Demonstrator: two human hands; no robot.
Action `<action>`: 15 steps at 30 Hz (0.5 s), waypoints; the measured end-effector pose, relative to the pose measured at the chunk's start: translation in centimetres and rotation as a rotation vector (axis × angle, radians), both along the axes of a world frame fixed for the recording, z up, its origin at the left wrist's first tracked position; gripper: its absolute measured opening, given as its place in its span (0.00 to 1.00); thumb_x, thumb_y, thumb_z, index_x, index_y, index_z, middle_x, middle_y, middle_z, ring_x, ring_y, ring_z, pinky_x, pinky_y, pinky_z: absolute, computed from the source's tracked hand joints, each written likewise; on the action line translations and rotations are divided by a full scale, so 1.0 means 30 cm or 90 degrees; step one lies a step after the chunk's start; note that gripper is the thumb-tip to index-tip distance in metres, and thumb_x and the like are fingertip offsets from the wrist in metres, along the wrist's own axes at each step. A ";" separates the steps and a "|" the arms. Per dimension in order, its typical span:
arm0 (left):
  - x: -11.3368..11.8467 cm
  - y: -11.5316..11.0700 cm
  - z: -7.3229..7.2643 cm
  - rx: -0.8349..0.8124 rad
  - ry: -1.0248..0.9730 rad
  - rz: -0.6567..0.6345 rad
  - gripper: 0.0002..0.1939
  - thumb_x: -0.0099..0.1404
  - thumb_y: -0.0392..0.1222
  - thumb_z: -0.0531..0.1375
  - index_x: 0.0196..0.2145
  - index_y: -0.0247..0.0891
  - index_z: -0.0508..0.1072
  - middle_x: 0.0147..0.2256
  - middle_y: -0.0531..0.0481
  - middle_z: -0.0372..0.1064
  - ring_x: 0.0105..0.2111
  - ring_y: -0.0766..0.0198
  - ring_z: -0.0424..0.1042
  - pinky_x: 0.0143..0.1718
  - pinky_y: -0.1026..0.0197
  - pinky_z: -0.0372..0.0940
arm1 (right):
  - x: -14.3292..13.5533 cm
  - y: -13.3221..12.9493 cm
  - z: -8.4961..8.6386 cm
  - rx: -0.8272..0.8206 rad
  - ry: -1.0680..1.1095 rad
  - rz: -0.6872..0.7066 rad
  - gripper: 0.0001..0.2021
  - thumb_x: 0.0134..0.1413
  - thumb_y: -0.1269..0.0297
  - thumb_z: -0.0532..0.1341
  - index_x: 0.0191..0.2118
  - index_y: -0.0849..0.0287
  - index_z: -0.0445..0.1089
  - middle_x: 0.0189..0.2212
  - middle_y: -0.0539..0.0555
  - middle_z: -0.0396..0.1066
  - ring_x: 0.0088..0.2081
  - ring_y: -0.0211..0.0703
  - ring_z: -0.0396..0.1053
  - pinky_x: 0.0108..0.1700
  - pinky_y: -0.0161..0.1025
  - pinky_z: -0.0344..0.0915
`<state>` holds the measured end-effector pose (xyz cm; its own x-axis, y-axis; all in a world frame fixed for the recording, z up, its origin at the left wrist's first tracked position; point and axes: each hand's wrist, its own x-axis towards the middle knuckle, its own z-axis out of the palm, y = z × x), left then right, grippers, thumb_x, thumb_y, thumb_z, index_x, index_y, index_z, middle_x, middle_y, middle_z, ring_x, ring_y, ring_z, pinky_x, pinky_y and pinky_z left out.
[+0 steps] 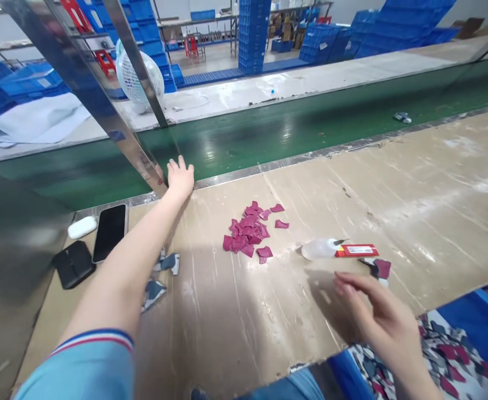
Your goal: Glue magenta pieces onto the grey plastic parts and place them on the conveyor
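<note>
My left hand (180, 179) reaches to the far edge of the tan worktop, beside a metal post, with its fingers spread over the green belt and nothing in them. Over the right part of the worktop hovers my right hand (388, 319), its thumb and index tips close together and no object visible between them. Nearest to it lies a small grey and maroon piece (382, 269). Just beyond are a clear squeeze bottle (319, 249) with a thin dark tip, on its side, and a red and white box (357, 250). Maroon cut pieces (248, 229) form a loose pile mid-table.
Grey-blue pieces (154, 293) lie under my left forearm. Left of it are a phone (110, 233), a white case (82, 227) and a black object (74, 265). One piece (402, 117) rests on the green belt (244, 141). A blue bin (477, 316) holds many pieces. A metal post (114, 128) rises at left.
</note>
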<state>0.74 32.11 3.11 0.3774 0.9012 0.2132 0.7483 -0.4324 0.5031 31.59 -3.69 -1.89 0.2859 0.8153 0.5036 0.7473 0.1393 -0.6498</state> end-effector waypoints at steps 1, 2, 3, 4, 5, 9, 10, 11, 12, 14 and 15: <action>0.003 0.044 0.006 -0.003 -0.034 0.009 0.22 0.75 0.49 0.65 0.61 0.37 0.73 0.61 0.40 0.72 0.56 0.48 0.76 0.57 0.40 0.75 | -0.015 -0.022 0.001 -0.010 0.014 0.007 0.08 0.69 0.56 0.65 0.42 0.51 0.81 0.34 0.55 0.84 0.32 0.49 0.82 0.33 0.41 0.80; 0.003 0.081 0.011 -0.011 -0.069 0.012 0.22 0.75 0.49 0.66 0.62 0.37 0.73 0.60 0.40 0.72 0.55 0.50 0.77 0.55 0.42 0.76 | -0.025 -0.043 -0.001 -0.020 0.036 0.007 0.08 0.68 0.56 0.66 0.42 0.51 0.82 0.33 0.55 0.84 0.31 0.49 0.83 0.32 0.40 0.80; 0.004 0.111 0.016 -0.021 -0.103 0.014 0.21 0.77 0.48 0.64 0.62 0.35 0.72 0.60 0.39 0.72 0.54 0.52 0.77 0.55 0.43 0.76 | -0.032 -0.062 -0.004 -0.030 0.074 0.002 0.08 0.67 0.56 0.67 0.42 0.51 0.82 0.32 0.55 0.84 0.30 0.49 0.83 0.30 0.39 0.81; 0.007 0.134 0.019 -0.033 -0.134 0.017 0.21 0.77 0.47 0.63 0.62 0.35 0.72 0.60 0.39 0.72 0.54 0.53 0.77 0.55 0.44 0.76 | -0.038 -0.076 -0.008 -0.043 0.131 0.006 0.08 0.66 0.56 0.67 0.42 0.51 0.83 0.31 0.55 0.84 0.28 0.49 0.82 0.29 0.39 0.81; 0.012 0.152 0.022 -0.046 -0.162 0.020 0.20 0.78 0.47 0.62 0.62 0.34 0.72 0.61 0.39 0.71 0.54 0.54 0.77 0.56 0.45 0.75 | -0.044 -0.083 -0.012 -0.060 0.207 0.023 0.07 0.66 0.56 0.68 0.42 0.51 0.83 0.29 0.55 0.83 0.27 0.49 0.81 0.27 0.38 0.80; 0.053 0.146 0.034 -0.111 -0.230 0.060 0.17 0.76 0.46 0.65 0.57 0.35 0.75 0.58 0.41 0.73 0.53 0.52 0.77 0.55 0.44 0.75 | -0.090 -0.025 -0.004 -0.090 0.627 0.153 0.14 0.68 0.48 0.64 0.43 0.52 0.82 0.22 0.50 0.72 0.20 0.40 0.69 0.21 0.36 0.71; 0.060 0.118 0.040 -0.129 -0.241 0.073 0.15 0.74 0.43 0.67 0.54 0.35 0.76 0.56 0.40 0.74 0.52 0.51 0.77 0.55 0.44 0.75 | -0.108 0.007 0.005 -0.085 0.733 0.192 0.19 0.68 0.43 0.62 0.44 0.51 0.81 0.22 0.49 0.68 0.18 0.37 0.62 0.19 0.34 0.66; 0.063 0.077 0.048 -0.148 -0.251 0.084 0.11 0.72 0.40 0.67 0.50 0.34 0.76 0.54 0.40 0.74 0.50 0.52 0.78 0.55 0.44 0.75 | -0.128 0.040 0.015 -0.122 0.821 0.257 0.24 0.67 0.36 0.60 0.45 0.52 0.81 0.23 0.48 0.66 0.19 0.36 0.56 0.19 0.34 0.62; 0.060 0.022 0.057 -0.170 -0.265 0.091 0.08 0.71 0.38 0.68 0.46 0.34 0.76 0.51 0.40 0.74 0.47 0.53 0.79 0.55 0.45 0.74 | -0.148 0.073 0.024 -0.154 0.888 0.310 0.29 0.65 0.32 0.58 0.47 0.52 0.80 0.24 0.47 0.63 0.20 0.36 0.51 0.18 0.33 0.56; 0.033 -0.130 0.076 -0.223 -0.297 0.088 0.06 0.72 0.39 0.66 0.43 0.34 0.74 0.45 0.42 0.75 0.40 0.57 0.79 0.53 0.46 0.74 | -0.179 0.127 0.033 -0.207 0.969 0.385 0.34 0.63 0.28 0.56 0.50 0.54 0.79 0.26 0.47 0.61 0.22 0.37 0.44 0.18 0.33 0.49; 0.011 -0.224 0.083 -0.256 -0.316 0.078 0.07 0.73 0.42 0.64 0.44 0.35 0.73 0.44 0.43 0.76 0.39 0.59 0.79 0.52 0.47 0.75 | -0.187 0.148 0.032 -0.216 0.992 0.400 0.35 0.63 0.27 0.56 0.52 0.54 0.78 0.27 0.47 0.60 0.23 0.37 0.42 0.17 0.33 0.47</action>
